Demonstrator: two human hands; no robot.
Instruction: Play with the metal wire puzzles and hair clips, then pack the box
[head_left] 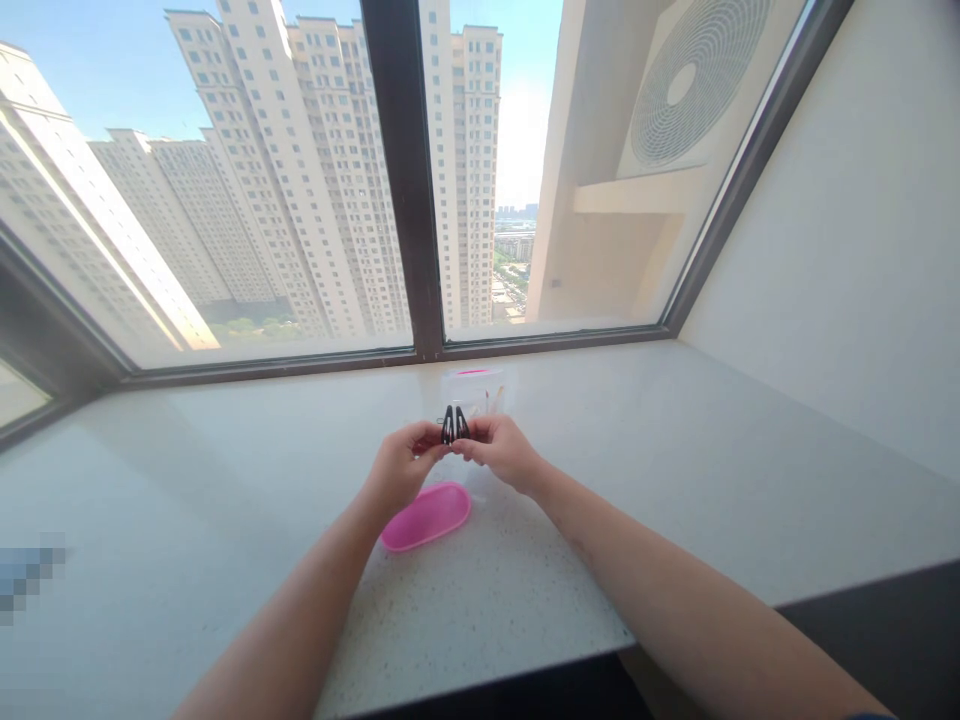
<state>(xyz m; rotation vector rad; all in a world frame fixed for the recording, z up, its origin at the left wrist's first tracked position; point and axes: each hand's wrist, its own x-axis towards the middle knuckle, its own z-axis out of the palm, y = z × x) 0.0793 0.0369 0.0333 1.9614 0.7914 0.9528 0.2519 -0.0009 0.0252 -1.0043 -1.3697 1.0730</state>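
Two black snap hair clips stand side by side, points up, at the middle of the head view. My left hand [405,465] pinches the left hair clip [448,426] between thumb and fingers. The right hair clip [461,423] is pinched the same way by my right hand [504,452]. The thumbs nearly meet at the clips' lower ends. Just below my hands lies a pink oval tray [429,518], partly covered by my left wrist. Behind the clips is a clear pouch [474,384] with a pink strip and thin sticks, mostly hidden by my hands.
A pale speckled sill [495,580] spreads under my arms, its front edge running along the bottom right. Past it rises a dark window frame [427,300]. A white wall [847,260] closes the right side. At the left edge is a blurred-out bluish patch [26,575].
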